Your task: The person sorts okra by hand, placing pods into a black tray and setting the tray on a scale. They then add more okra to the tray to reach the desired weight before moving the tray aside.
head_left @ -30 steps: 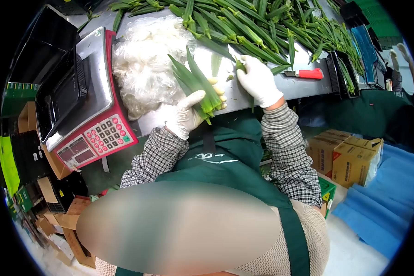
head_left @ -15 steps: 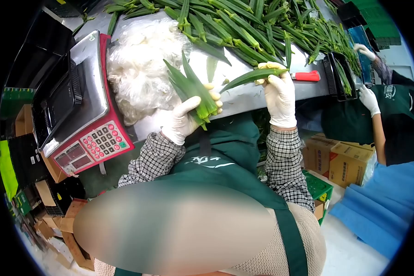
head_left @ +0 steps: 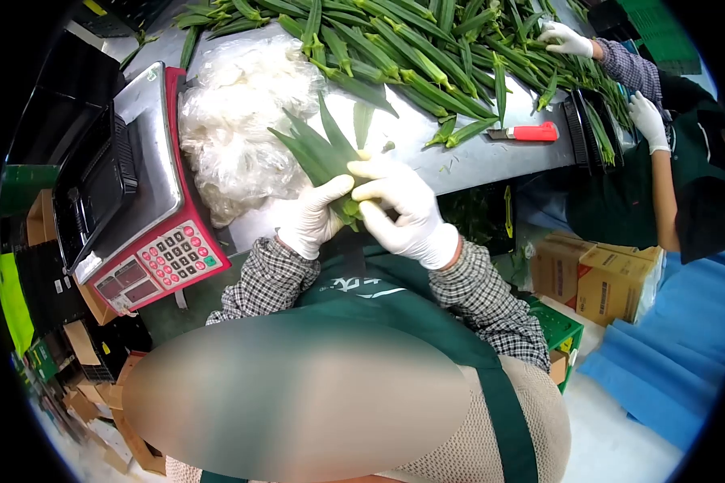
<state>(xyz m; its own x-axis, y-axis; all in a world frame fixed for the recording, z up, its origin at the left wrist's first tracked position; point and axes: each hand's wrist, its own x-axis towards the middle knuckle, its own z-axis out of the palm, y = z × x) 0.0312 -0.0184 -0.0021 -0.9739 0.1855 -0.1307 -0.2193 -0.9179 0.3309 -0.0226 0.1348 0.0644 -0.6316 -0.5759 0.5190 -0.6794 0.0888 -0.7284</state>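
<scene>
My left hand, in a white glove, is closed around a small bunch of green okra, tips pointing up and away from me. My right hand, gloved too, meets it from the other side. Its thumb and fingers press on the stem ends of the bunch, partly hiding them. Beyond my hands a heap of loose okra covers the far part of the metal table. A red-handled knife lies at the right, beside a couple of okra pods.
A crumpled pile of clear plastic bags lies left of my hands. Farther left stands a red-edged scale with black trays on it. At the right, a co-worker's gloved hands are near another black tray. Cardboard boxes stand below.
My right hand has moved left from beside the knife, where it held a single okra pod, to the bunch in my left hand. One co-worker's hand has reached into the heap.
</scene>
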